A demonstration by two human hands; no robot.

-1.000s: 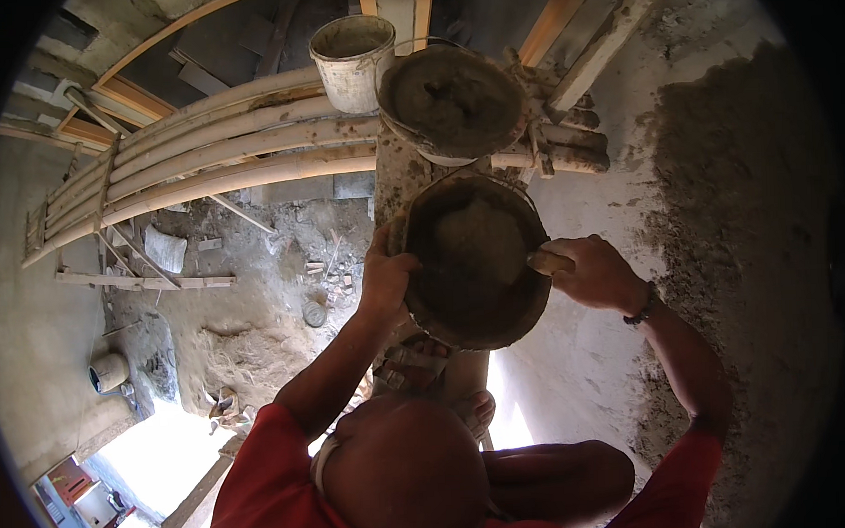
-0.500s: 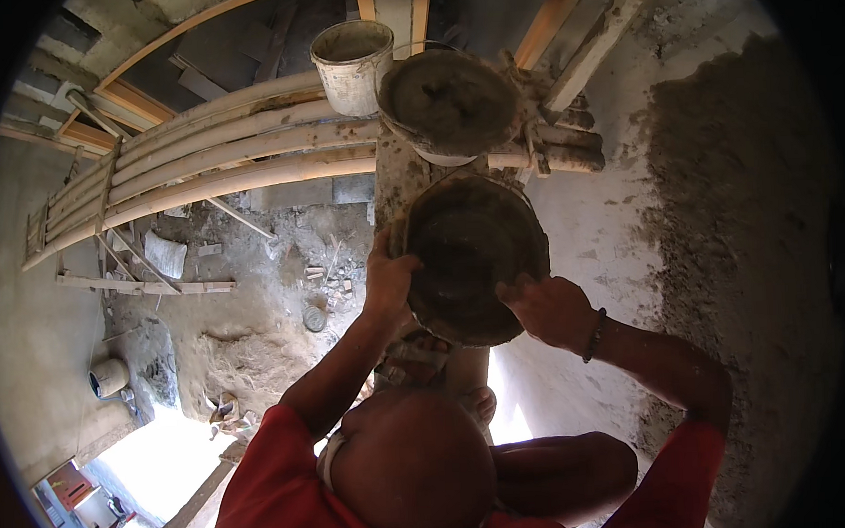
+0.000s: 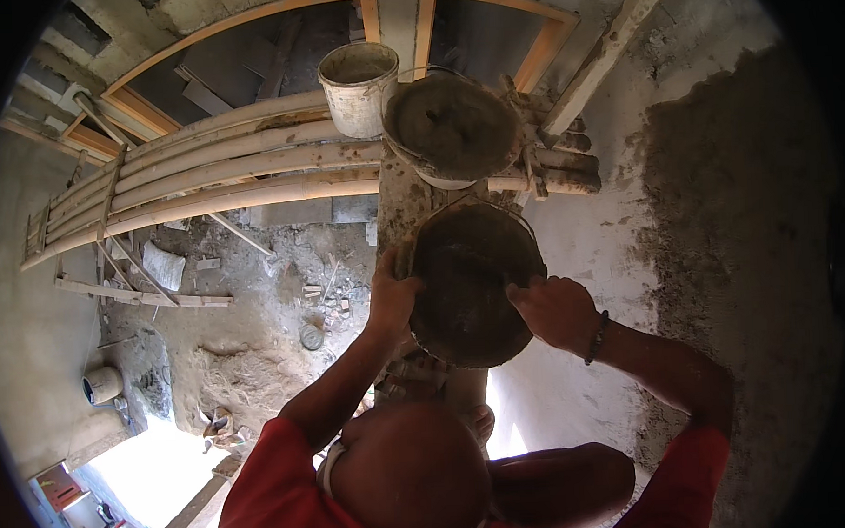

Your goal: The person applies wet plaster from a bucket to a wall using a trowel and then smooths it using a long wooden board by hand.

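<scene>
A dark bucket [image 3: 481, 348] caked with mortar stands before me on a narrow plank, its wire handle raised at the far rim. My left hand [image 3: 392, 298] grips its left rim, thumb over the edge. At the right side of the opening, my right hand [image 3: 556, 313] is closed, fingers curled and one digit reaching inside over the grey mud. Whatever it holds is hidden by the fist and the shadow. Just beyond stands a second bucket [image 3: 452, 177], filled with grey mortar. A white, mortar-stained bucket [image 3: 359, 99] sits at its left.
Bamboo poles [image 3: 252, 168] form a scaffold running off to the left. A wall [image 3: 720, 254] with a dark, wet plaster patch rises close on my right. A wooden prop [image 3: 606, 57] slants at the far right. Far below, rubble lies on the floor [image 3: 257, 335].
The view has shifted, so the scaffold and buckets sit lower in the picture. Against the bucket, my right hand has moved slightly farther away from me. My left hand keeps its hold on the rim.
</scene>
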